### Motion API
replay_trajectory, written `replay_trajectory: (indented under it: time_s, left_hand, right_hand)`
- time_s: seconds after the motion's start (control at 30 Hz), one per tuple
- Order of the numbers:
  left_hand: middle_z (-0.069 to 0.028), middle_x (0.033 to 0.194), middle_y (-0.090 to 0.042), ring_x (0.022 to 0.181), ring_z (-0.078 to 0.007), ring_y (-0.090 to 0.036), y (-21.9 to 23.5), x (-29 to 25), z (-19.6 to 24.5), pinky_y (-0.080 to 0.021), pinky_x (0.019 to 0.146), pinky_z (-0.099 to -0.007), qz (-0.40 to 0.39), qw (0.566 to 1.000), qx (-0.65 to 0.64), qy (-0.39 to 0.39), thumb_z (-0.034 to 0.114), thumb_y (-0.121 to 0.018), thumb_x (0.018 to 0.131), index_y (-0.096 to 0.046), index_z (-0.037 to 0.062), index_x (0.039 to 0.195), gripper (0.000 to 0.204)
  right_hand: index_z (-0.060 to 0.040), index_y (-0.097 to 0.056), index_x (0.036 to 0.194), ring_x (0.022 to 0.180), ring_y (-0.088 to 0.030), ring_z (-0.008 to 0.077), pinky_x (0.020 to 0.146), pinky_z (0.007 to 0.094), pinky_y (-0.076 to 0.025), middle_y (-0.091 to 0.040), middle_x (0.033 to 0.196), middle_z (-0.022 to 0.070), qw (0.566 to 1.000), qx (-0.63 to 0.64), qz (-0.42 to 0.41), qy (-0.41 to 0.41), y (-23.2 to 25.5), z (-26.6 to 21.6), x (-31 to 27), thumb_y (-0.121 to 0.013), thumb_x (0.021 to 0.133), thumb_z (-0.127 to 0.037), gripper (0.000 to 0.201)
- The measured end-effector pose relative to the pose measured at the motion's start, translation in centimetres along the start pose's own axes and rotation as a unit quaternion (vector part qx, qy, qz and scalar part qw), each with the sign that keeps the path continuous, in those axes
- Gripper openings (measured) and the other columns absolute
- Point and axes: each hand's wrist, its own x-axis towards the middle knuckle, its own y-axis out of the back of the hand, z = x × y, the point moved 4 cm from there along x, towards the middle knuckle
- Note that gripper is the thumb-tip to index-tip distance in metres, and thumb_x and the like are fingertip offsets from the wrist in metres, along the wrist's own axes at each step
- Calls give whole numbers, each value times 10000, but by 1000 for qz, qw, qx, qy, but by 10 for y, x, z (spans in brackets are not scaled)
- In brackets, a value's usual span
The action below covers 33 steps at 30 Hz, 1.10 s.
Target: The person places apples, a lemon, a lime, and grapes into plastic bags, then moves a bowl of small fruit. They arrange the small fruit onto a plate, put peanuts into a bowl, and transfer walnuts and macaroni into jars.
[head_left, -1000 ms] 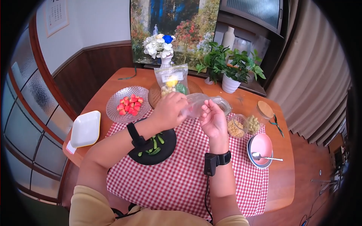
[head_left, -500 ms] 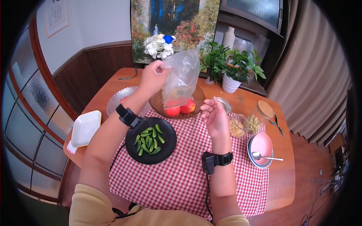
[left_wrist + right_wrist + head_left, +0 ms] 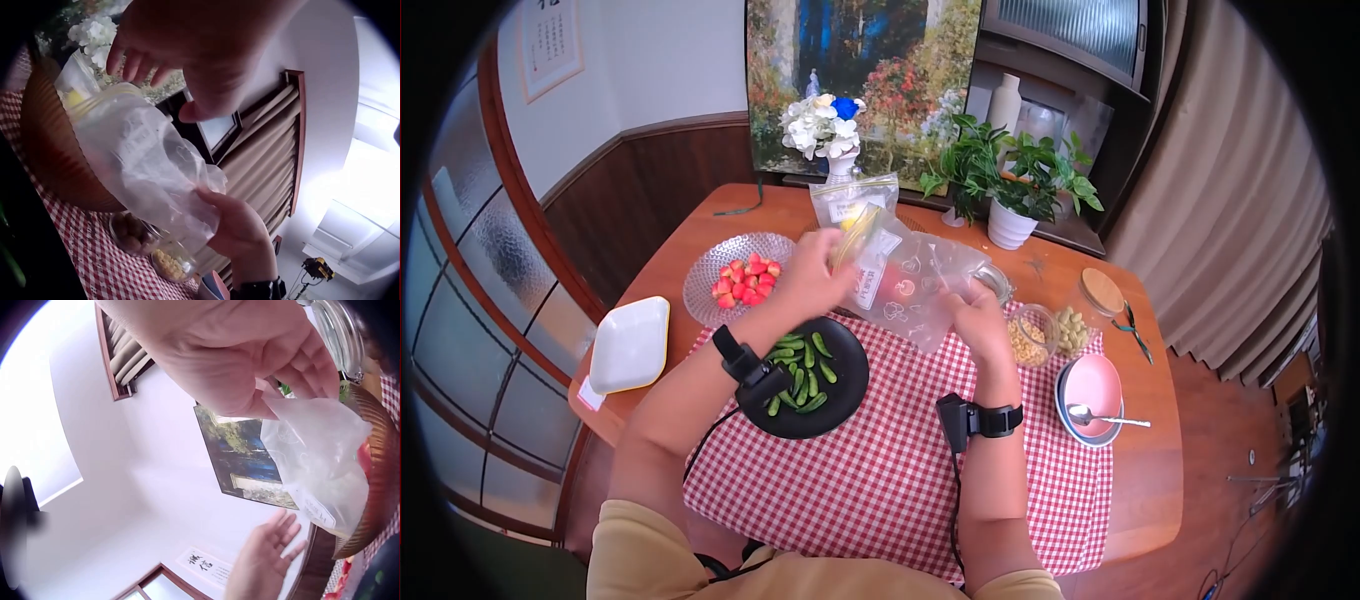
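A clear zip bag [image 3: 910, 290] with a white label hangs over the brown glass bowl, which shows in the left wrist view [image 3: 56, 150]. My right hand [image 3: 983, 322] pinches one end of this bag between thumb and fingers, also visible in the right wrist view [image 3: 250, 356]. Beside the zip edge is my left hand [image 3: 815, 272]; in the left wrist view its fingers are spread and the thumb stands apart, with nothing gripped. Red fruit [image 3: 365, 456] shows in the bowl, partly hidden by the bag. Another labelled bag [image 3: 870, 190] stands behind.
A black plate [image 3: 840, 405] holds green peppers; left of it are a glass dish [image 3: 700, 283] of cut red fruit and a white tray [image 3: 628, 345]. On the right are jars, a pink bowl [image 3: 1095, 380] with a spoon and a potted plant [image 3: 1012, 222].
The clear bag has come down from its raised, upright position and now stretches sideways towards my right hand, which has taken hold of it. My left hand has lowered and let go of the bag.
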Motion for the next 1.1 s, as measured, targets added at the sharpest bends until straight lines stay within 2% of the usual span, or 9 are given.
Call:
replay_trajectory:
  time_s: [0.07, 0.17, 0.27, 0.4, 0.5, 0.6, 0.67, 0.9, 1.1]
  left_hand:
    - [-197, 1257, -510, 1185, -279, -496, 3, 2, -41, -397, 988, -387, 101, 955, -181, 212, 265, -661, 840, -452, -6, 1274, 553]
    - [-215, 1266, -522, 1172, -258, -515, 15, -8, -26, -411, 998, -360, 54, 892, -369, 254, 329, -657, 884, -390, -47, 1315, 631]
    - [-165, 1210, -560, 1099, -194, -553, 10, -5, -28, -439, 948, -326, -13, 884, -428, 185, 337, -625, 918, -450, -22, 1257, 524]
    - [-97, 1050, -619, 977, -122, -586, 16, 0, -15, -464, 867, -279, -47, 852, -488, 185, 304, -620, 926, -528, 12, 1153, 381]
    - [-37, 886, -632, 813, -67, -590, 9, 9, -20, -479, 727, -234, -22, 848, -509, 148, 251, -614, 934, -573, 49, 1007, 219]
    - [-20, 820, -623, 718, -69, -579, 10, 11, -27, -474, 632, -219, 97, 812, -536, 211, 210, -621, 929, -568, 51, 929, 167]
    - [-22, 809, -618, 670, -76, -562, 14, 11, -25, -467, 578, -221, 155, 768, -584, 214, 198, -629, 923, -549, 54, 896, 167]
    - [-20, 782, -614, 659, -71, -553, 17, 10, -29, -463, 603, -212, 179, 761, -582, 222, 190, -620, 929, -551, 57, 906, 152]
    - [-19, 821, -627, 696, -63, -561, 23, 8, -26, -454, 625, -212, 213, 820, -509, 155, 186, -606, 940, -558, 64, 925, 132]
  right_hand:
    - [-10, -644, 1091, 835, -617, 118, 742, 255, -492, -674, 949, 55, 992, 118, -43, 3, 0, -12, -5, -550, 925, -97, 210]
    - [-18, -645, 1095, 856, -631, 129, 755, 261, -507, -680, 955, 60, 986, 162, -45, 7, 7, -18, -5, -551, 937, -110, 206]
    - [-23, -642, 1096, 871, -641, 137, 761, 265, -518, -681, 955, 64, 975, 206, -86, 19, 11, -20, -6, -563, 945, -146, 211]
    - [-26, -643, 1092, 838, -639, 127, 724, 249, -515, -678, 936, 55, 971, 210, -106, 52, 12, -23, -7, -567, 952, -173, 217]
    - [-34, -630, 1114, 806, -625, 103, 685, 226, -497, -672, 918, 36, 976, 184, -104, 47, 16, -21, -6, -600, 938, -217, 256]
    - [-45, -606, 1158, 786, -607, 75, 661, 204, -474, -665, 909, 17, 990, 109, -87, -35, 21, -14, -6, -663, 899, -250, 335]
    - [-37, -600, 1133, 773, -610, 81, 677, 226, -498, -669, 921, 38, 980, 80, -179, -46, 17, -10, -7, -719, 853, -246, 369]
    - [-54, -589, 983, 664, -572, 63, 585, 197, -471, -627, 819, -17, 973, 135, -185, -26, 15, 4, -1, -754, 796, -80, 250]
    - [-49, -564, 989, 725, -588, 70, 624, 189, -465, -630, 863, 16, 981, 155, -114, -23, 23, -11, -5, -713, 835, -72, 215]
